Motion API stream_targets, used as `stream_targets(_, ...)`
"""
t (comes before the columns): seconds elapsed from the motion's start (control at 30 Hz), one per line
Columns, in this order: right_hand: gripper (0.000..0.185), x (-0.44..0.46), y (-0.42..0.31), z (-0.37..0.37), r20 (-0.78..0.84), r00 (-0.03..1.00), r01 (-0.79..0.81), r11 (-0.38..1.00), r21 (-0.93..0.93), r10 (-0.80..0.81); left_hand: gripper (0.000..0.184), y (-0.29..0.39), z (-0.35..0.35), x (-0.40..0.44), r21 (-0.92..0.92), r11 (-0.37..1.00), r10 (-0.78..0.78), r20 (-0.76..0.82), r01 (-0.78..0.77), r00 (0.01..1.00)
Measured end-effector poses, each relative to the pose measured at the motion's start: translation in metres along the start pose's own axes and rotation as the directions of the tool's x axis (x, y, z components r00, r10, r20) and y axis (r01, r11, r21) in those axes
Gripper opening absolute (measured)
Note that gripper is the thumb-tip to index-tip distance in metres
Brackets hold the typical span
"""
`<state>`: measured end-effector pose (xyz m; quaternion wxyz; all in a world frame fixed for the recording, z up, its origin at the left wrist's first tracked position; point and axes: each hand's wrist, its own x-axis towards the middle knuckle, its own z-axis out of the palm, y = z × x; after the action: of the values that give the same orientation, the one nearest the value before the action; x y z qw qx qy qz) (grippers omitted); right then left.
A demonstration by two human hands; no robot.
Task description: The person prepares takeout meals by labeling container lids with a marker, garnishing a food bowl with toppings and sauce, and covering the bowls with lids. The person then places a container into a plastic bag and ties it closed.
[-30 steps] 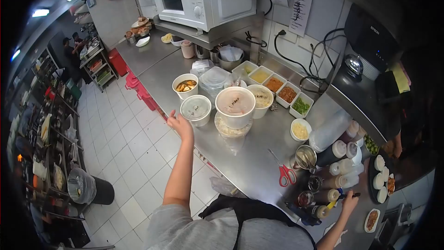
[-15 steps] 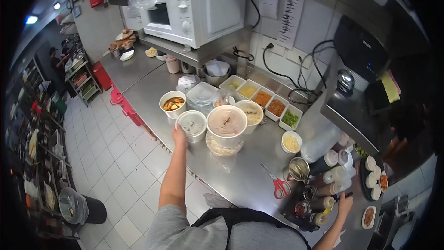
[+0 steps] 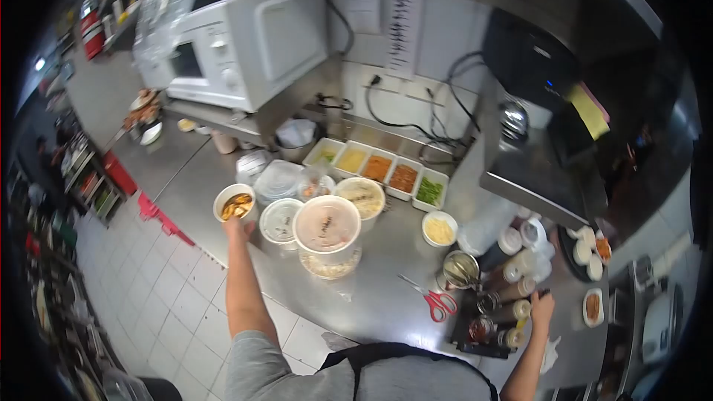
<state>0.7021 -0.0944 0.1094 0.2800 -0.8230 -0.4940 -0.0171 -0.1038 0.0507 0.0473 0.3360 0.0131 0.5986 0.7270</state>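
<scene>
My left hand (image 3: 239,227) is closed around the near side of an open white paper bowl (image 3: 220,208) holding brown, saucy food; the fingertips are partly hidden. Just right of it stands a lidded white tub (image 3: 281,223). A larger tub with a clear, written-on lid (image 3: 327,224) rests on a clear container of pale food (image 3: 331,264). Behind that sits another tub (image 3: 362,197). At the right, my right hand (image 3: 542,307) is closed on a small dark thing beside the sauce bottles (image 3: 516,310); what it is stays unclear.
Red-handled scissors (image 3: 440,304) lie near a metal pot (image 3: 460,270) and a bowl of yellow shreds (image 3: 440,229). White trays of toppings (image 3: 403,178) line the back. A microwave (image 3: 238,48) sits on a raised shelf. The counter edge drops to a tiled floor (image 3: 160,304).
My left hand has moved left from the lidded tub to the bowl of brown food. My right hand stays by the bottles. The whole view has shifted as my head turned.
</scene>
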Motion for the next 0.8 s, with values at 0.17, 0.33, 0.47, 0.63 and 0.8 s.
stream_targets(0.17, 0.027, 0.001, -0.002, -0.016, -0.012, 0.997, -0.069, 0.994, 0.088, 0.070, 0.040, 0.003, -0.028, 0.003, -0.005, 0.998, 0.067, 0.172, -0.067, 0.983)
stream_targets(0.33, 0.029, -0.003, 0.035, -0.003, -0.024, 0.988, -0.148, 0.976, 0.159, 0.153, 0.039, 0.014, -0.109, -0.065, 0.142, 0.977, 0.090, 0.393, -0.157, 0.915)
stream_targets(0.47, 0.033, -0.001, 0.032, -0.020, -0.038, 0.988, -0.140, 0.971, 0.194, 0.150, 0.043, 0.028, -0.153, -0.145, 0.352, 0.929, -0.052, 0.436, -0.117, 0.899)
stream_targets(0.63, 0.028, 0.011, 0.010, -0.021, 0.058, 0.979, -0.203, 0.932, 0.299, 0.194, 0.049, 0.036, -0.152, -0.255, 0.752, 0.659, -0.519, 0.440, 0.015, 0.733)
stream_targets(0.8, 0.036, 0.016, 0.019, 0.014, 0.227, 0.971, -0.077, 0.997, 0.012, 0.072, 0.045, -0.036, -0.101, -0.319, 0.627, 0.765, -0.580, 0.573, 0.145, 0.580)
